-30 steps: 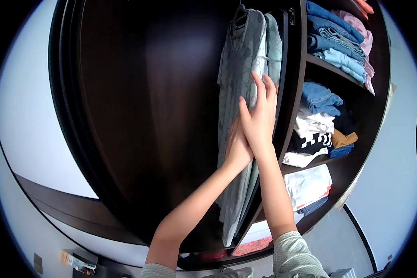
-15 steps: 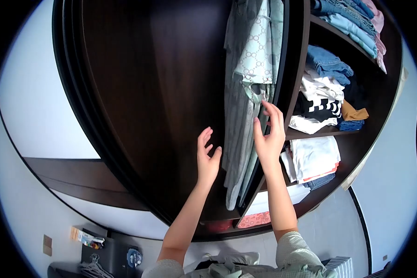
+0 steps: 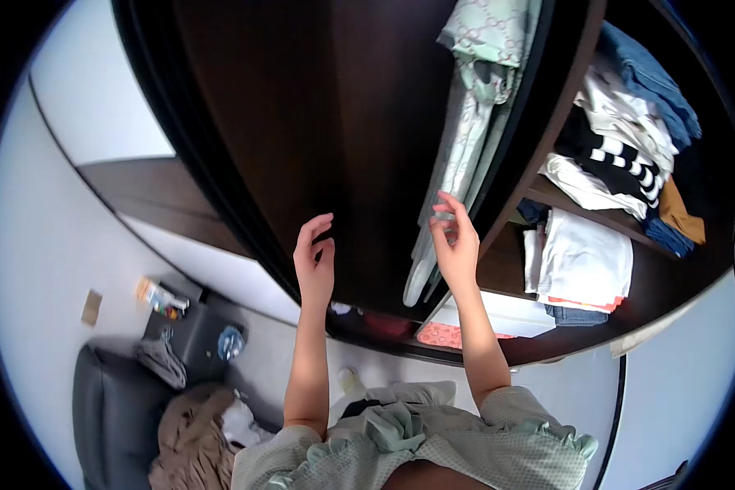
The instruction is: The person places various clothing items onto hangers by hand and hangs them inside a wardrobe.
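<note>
Pale green patterned clothes (image 3: 465,147) hang at the right side of the dark wardrobe compartment, their tops cut off by the frame. My right hand (image 3: 455,237) is in front of their lower part, fingers curved and apart, holding nothing; whether it touches the cloth I cannot tell. My left hand (image 3: 314,255) is raised before the dark wardrobe interior, left of the clothes, with fingers bent, thumb apart and nothing in it.
Shelves at the right hold folded jeans (image 3: 649,77), a black-and-white garment (image 3: 612,159) and white folded clothes (image 3: 584,257). At the lower left are a dark chair (image 3: 110,416), a brown garment (image 3: 192,441), hangers (image 3: 163,359) and a blue item (image 3: 230,342).
My hands, together at the clothes a second ago, have separated, the left moving away to the left. The view has tilted down, bringing the chair and brown garment into sight.
</note>
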A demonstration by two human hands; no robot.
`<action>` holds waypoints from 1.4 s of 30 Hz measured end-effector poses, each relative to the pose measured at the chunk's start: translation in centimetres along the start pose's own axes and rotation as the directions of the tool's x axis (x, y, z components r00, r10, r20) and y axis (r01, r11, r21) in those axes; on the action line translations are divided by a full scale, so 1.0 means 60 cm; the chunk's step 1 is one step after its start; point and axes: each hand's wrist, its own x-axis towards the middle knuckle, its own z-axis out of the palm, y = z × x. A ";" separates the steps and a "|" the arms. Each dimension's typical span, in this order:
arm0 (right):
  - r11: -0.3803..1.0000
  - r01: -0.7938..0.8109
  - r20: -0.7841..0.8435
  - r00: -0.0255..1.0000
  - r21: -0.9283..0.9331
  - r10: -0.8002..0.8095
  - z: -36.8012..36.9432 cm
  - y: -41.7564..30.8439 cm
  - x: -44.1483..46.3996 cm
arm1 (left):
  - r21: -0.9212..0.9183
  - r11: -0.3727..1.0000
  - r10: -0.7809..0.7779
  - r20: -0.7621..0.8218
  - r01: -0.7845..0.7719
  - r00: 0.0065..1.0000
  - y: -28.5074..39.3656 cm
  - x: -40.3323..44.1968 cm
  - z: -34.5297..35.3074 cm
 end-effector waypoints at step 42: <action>0.919 -0.163 0.924 0.199 0.359 -0.325 0.579 -0.293 -0.578 | 0.109 0.867 -0.161 -0.862 0.486 0.481 0.059 -0.556 -0.664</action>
